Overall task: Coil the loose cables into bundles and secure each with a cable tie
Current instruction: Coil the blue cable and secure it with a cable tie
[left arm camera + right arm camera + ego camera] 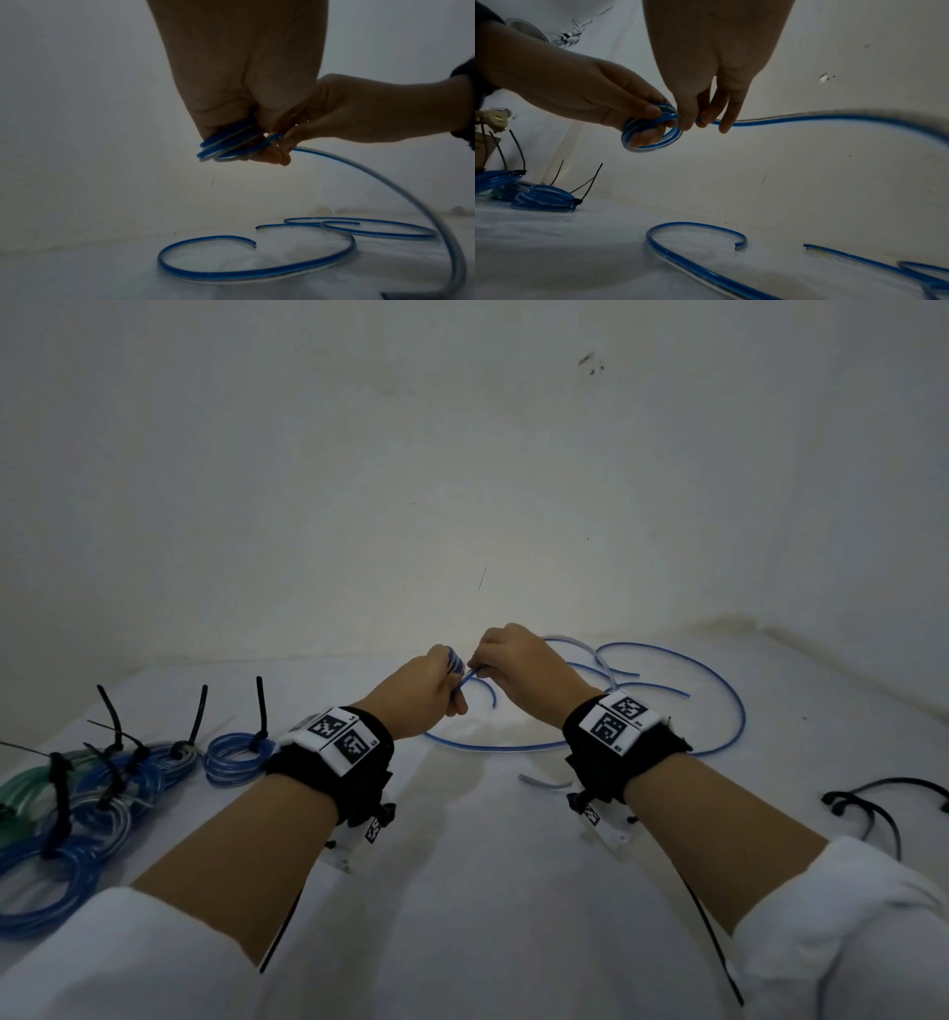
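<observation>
One small coil of blue-and-clear plastic cable (652,130) gripped in left hand (418,698), right hand (518,667) pinching its tail; winding under way, black tie from right of bench (488,891) likely next.

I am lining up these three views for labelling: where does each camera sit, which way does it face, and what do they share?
Head: worn on the head, faces forward and down at the white surface; shows both forearms, left hand and right hand.
Left wrist: looks along the left hand at the blue coil; right hand enters from the right.
Right wrist: looks along the right hand pinching the cable; left hand enters from the left.
Shared: all show both hands and the coil; head and right wrist show the tied bundles.
</observation>
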`<state>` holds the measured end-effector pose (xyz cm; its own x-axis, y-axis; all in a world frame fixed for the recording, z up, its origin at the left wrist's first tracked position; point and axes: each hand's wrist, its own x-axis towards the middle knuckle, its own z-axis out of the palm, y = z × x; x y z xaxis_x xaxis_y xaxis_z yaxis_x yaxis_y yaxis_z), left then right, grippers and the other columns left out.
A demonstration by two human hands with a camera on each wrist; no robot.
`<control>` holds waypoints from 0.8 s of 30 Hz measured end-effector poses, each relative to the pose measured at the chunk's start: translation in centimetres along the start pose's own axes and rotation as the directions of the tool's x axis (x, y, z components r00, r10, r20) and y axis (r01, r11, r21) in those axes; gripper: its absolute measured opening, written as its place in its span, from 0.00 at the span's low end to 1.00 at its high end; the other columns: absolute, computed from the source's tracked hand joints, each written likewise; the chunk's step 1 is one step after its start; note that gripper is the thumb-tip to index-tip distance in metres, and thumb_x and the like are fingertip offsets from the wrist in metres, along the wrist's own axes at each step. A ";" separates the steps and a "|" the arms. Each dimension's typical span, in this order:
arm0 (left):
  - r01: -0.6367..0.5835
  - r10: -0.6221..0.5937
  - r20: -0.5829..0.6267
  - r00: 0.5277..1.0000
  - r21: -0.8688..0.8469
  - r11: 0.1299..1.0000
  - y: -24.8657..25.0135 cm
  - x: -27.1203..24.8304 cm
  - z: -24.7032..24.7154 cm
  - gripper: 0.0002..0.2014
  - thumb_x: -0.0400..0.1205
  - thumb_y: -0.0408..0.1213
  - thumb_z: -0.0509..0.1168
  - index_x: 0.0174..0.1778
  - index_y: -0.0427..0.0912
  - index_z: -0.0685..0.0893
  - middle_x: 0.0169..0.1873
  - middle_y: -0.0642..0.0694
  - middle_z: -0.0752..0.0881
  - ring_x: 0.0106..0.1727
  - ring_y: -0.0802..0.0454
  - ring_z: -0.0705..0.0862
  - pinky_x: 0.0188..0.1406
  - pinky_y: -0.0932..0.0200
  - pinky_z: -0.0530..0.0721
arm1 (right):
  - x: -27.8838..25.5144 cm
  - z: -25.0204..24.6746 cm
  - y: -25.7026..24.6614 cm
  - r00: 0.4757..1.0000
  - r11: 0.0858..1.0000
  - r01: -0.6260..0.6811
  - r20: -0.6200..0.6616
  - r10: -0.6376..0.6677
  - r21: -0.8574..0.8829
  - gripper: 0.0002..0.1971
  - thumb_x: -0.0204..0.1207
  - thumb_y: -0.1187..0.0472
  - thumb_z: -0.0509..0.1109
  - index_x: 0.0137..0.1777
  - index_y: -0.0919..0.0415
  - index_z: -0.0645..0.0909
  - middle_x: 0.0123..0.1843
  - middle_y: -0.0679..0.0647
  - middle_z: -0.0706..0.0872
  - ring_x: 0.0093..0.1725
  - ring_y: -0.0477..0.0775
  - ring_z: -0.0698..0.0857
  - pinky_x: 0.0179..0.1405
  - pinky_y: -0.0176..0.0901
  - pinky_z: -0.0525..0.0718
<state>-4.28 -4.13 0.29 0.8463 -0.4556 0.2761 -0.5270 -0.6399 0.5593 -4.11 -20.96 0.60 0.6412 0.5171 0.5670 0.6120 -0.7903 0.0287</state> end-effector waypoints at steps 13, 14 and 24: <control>0.034 -0.021 0.079 0.997 -0.163 0.986 -0.1 -0.4 -0.7 0.10 0.86 0.34 0.52 0.38 0.44 0.69 0.30 0.49 0.80 0.31 0.53 0.76 0.38 0.63 0.74 | -0.6 -1.1 0.2 0.981 0.952 -0.147 0.161 0.106 0.270 0.06 0.78 0.63 0.68 0.49 0.65 0.78 0.45 0.55 0.83 0.42 0.52 0.78 0.44 0.41 0.76; 0.035 -0.021 0.066 0.998 -0.221 0.975 0.0 -0.4 -0.7 0.10 0.87 0.33 0.51 0.39 0.44 0.70 0.30 0.49 0.79 0.30 0.55 0.76 0.37 0.66 0.74 | -0.6 -1.1 0.2 0.981 0.948 -0.152 0.162 0.110 0.279 0.06 0.77 0.64 0.68 0.51 0.65 0.77 0.47 0.56 0.83 0.42 0.53 0.78 0.44 0.42 0.78; 0.071 -0.040 0.070 0.997 -0.540 0.839 1.3 -0.4 -0.8 0.09 0.87 0.31 0.50 0.44 0.38 0.73 0.29 0.48 0.72 0.29 0.56 0.70 0.35 0.62 0.71 | 0.3 -0.9 0.0 0.976 0.945 -0.203 -0.024 0.216 0.258 0.05 0.79 0.68 0.63 0.52 0.67 0.76 0.48 0.62 0.85 0.45 0.61 0.82 0.45 0.50 0.79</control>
<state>-5.23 -4.30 1.49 0.8592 -0.4716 0.1983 -0.3395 -0.2355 0.9107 -4.38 -21.08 1.48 0.7471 0.3263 0.5791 0.5676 -0.7666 -0.3002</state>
